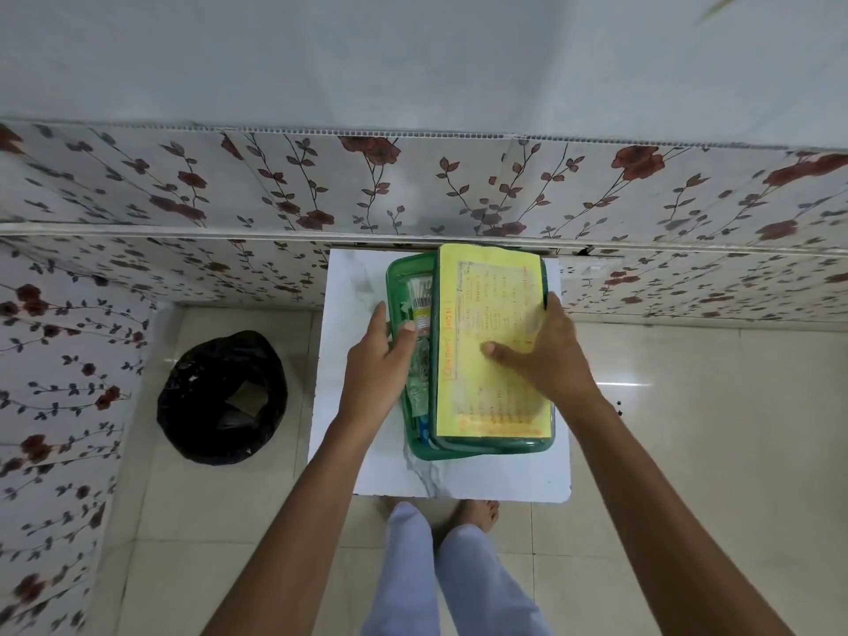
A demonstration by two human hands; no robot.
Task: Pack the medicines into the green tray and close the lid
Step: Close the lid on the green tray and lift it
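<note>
We see the green tray (477, 449) on a white table (459, 479), medicines (420, 309) inside. Lid (491, 342) with yellow sheet covers the tray's right part, left strip uncovered. Left hand (378, 355) grips tray's left rim; right hand (546, 355) presses flat on lid. Black bin (222, 399) left of table.

Your green tray (395, 286) sits on the white table, long axis running away from you. Its lid (491, 342), faced with a yellow handwritten sheet, covers the right portion, askew. Medicines (420, 309) show in the uncovered left strip.
</note>
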